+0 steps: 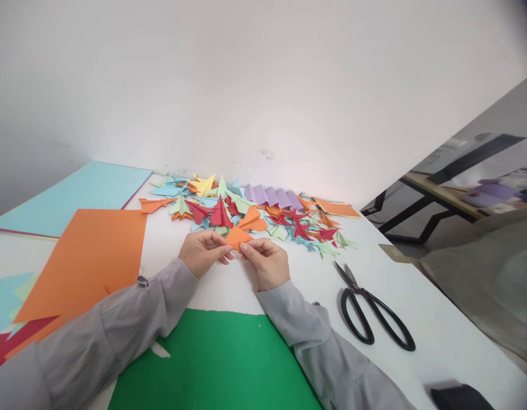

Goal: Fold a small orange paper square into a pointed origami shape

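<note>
- Small folded orange paper (237,236), held up in front of the paper pile, pointed end away from the body; kept off the table presumably for turning and pressing freely
- Left hand (204,252): fingertips closed on the near left edge, likely to steady the shape
- Right hand (267,263): thumb laid on the face, fingers behind; close beside the left, apparently to keep the layers flat together
- Paper pile (221,215), just beyond: folded pieces in red, orange, green, blue and yellow, loosely heaped, perhaps to leave the near surface free for handwork
- Purple pleated paper (270,196), at the rear of the pile, zigzag folds upright
- Scissors (356,291), right of the right forearm; handles toward the body, probably for easy reach, blades slightly parted
- Green sheet (212,359), flat, nearest the body, partly under the forearms
- Orange sheet (105,245) and light blue sheet (88,191), left side, seemingly set aside as stock
- White table (443,330), beneath all, against the wall (246,85)
</note>
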Demonstrator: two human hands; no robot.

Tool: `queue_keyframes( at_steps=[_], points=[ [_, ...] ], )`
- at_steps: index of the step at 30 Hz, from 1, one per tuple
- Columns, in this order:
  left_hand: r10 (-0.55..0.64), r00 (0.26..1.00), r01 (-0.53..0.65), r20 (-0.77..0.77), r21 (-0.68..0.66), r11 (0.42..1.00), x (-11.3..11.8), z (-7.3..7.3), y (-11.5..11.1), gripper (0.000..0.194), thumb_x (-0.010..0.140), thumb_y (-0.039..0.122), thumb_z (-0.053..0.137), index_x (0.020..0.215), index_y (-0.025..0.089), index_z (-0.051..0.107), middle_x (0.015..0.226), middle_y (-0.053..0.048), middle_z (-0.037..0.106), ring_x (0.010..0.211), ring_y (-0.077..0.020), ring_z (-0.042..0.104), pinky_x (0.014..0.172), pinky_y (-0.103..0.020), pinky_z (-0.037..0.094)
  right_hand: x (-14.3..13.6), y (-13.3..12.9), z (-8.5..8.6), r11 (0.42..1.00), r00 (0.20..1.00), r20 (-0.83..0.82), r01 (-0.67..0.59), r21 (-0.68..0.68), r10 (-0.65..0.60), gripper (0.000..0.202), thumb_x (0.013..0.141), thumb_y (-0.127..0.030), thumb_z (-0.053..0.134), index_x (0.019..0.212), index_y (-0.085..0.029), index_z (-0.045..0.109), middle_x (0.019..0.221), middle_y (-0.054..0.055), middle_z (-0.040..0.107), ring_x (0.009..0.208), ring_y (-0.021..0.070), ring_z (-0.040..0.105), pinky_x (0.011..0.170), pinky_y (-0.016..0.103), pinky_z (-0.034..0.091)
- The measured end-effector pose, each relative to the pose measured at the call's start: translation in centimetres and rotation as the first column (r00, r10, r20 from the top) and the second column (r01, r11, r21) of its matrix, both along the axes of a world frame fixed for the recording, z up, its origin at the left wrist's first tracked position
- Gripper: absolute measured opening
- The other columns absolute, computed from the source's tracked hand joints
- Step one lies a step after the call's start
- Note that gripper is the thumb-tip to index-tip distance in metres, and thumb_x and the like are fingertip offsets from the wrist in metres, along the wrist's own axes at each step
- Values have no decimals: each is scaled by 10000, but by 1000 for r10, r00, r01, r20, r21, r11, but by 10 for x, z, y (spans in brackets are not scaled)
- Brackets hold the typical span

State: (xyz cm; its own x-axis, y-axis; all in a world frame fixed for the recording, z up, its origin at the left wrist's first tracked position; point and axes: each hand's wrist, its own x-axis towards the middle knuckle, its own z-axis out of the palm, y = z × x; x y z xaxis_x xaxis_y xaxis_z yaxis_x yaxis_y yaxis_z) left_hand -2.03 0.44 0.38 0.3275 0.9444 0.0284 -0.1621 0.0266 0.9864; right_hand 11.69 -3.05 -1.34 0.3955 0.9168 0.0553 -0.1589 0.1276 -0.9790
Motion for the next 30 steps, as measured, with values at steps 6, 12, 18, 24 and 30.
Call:
queue_keyframes(
  at_steps=[6, 12, 18, 24, 30],
  points=[
    [-41, 998, 43, 46, -42, 998, -2, -7, 5, 381, 519, 263, 764, 613, 151, 412, 506, -18, 635, 521, -188, 647, 439, -253, 521, 0, 0, 0, 1000, 999, -30, 23, -7, -23, 238, 460, -294, 795, 546, -167, 612, 492, -9, 628, 441, 114, 549, 480, 258, 455],
    [-76, 994, 83, 77, -100, 992, -3, -4, 4, 390, 534, 271, 754, 620, 158, 391, 516, -14, 636, 486, -177, 635, 423, -248, 508, 0, 0, 0, 1000, 1000, -16, 23, -13, -24, 237, 472, -300, 788, 543, -167, 605, 489, -10, 625, 438, 115, 545, 479, 258, 448],
    [-71, 990, 90, 124, -160, 983, -2, -1, 4, 372, 566, 275, 729, 627, 163, 380, 479, 3, 613, 473, -180, 629, 417, -248, 496, 0, 0, 0, 1000, 1000, -3, 14, 4, -14, 220, 478, -284, 784, 539, -166, 608, 477, -15, 616, 447, 111, 542, 486, 249, 436],
    [-44, 997, 52, 67, -112, 992, -1, -2, 3, 347, 588, 303, 714, 659, 158, 407, 450, 4, 602, 485, -185, 635, 416, -251, 505, 0, -1, 1, 1000, 1000, 21, 13, 4, -13, 201, 490, -269, 777, 537, -162, 613, 470, -17, 612, 449, 108, 540, 490, 243, 430],
    [-28, 1000, 28, -3, -8, 1000, -2, -5, 2, 338, 600, 314, 706, 656, 154, 414, 472, 0, 612, 493, -179, 639, 426, -252, 516, -1, 0, 2, 1000, 999, 28, 25, 1, -25, 193, 494, -260, 771, 537, -162, 611, 470, -21, 610, 446, 105, 541, 482, 237, 428]
  ],
)
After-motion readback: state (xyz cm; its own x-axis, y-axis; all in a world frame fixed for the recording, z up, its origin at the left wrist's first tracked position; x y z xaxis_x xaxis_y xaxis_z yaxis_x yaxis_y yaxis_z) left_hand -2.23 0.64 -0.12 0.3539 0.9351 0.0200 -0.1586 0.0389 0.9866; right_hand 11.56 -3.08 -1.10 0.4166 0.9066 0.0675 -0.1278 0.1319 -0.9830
